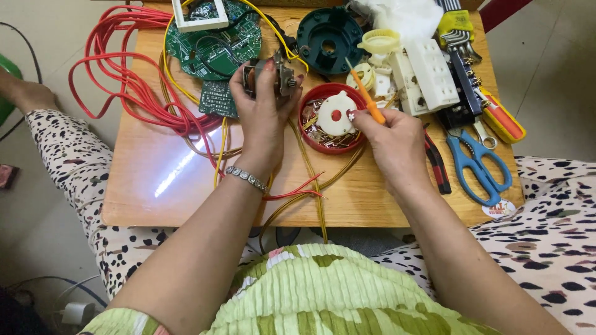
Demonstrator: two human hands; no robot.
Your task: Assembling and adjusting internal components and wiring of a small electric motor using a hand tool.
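Head view looks straight down on your low wooden table (155,186). Your left hand (264,115) is wrapped around a small electric motor (270,77), fingers curled tight on its sides, holding it up just above the tabletop near the green round circuit board (217,43). Your right hand (388,139) is pinching an orange-handled screwdriver (366,99) between thumb and fingertips, tip pointing up and away, right beside the red lid (332,118) full of small screws with a white plastic disc (335,113) sitting in it. Red wire (124,80) is piled off to the left, blue scissors (478,164) and red-handled pliers (436,164) lie to the right, and a white socket block (431,77) sits further back.
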